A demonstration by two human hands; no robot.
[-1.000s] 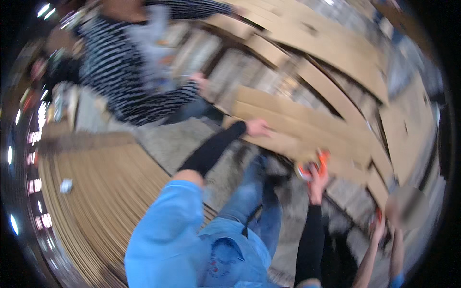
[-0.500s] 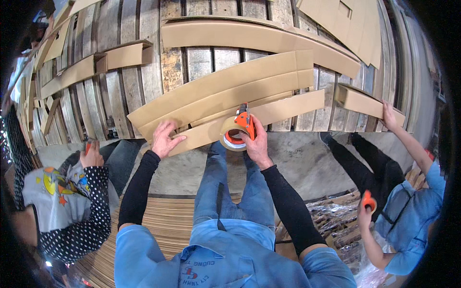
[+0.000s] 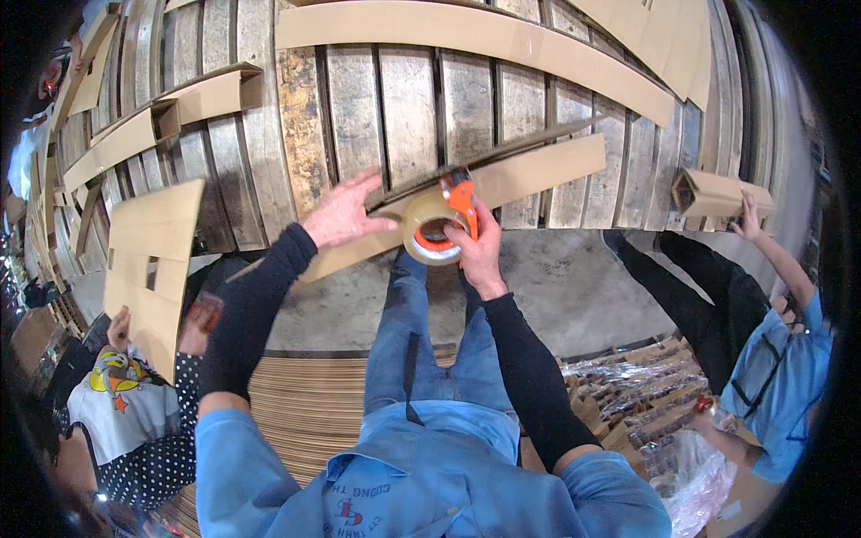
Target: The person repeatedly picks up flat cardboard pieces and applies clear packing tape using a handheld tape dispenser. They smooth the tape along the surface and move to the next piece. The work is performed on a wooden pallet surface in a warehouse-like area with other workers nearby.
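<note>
My right hand [image 3: 484, 251] grips an orange tape dispenser [image 3: 460, 193] loaded with a wide roll of clear tape [image 3: 419, 217]. The dispenser is over the middle of a long folded cardboard piece [image 3: 552, 168] at the near edge of the slatted table. One strip of that piece lies flat; its far panel now shows only as a thin, raised edge. My left hand [image 3: 345, 213] is left of the roll, at the cardboard's fold, fingers stretched and thumb pointing right. Its fingertips reach past the raised panel, and it holds nothing that I can make out.
A long cardboard channel [image 3: 466, 31] lies across the far slats, and folded pieces [image 3: 211, 97] lie at left. The co-worker at left lifts a cardboard sheet [image 3: 148, 269]. At right, another person's hand touches a short cardboard tube [image 3: 726, 193]. Stacked cardboard [image 3: 305, 403] is below.
The wide cardboard panel has swung up from lying flat to edge-on. My left hand has moved up and right. The co-worker at left has raised a sheet; the right-hand co-worker's piece has turned.
</note>
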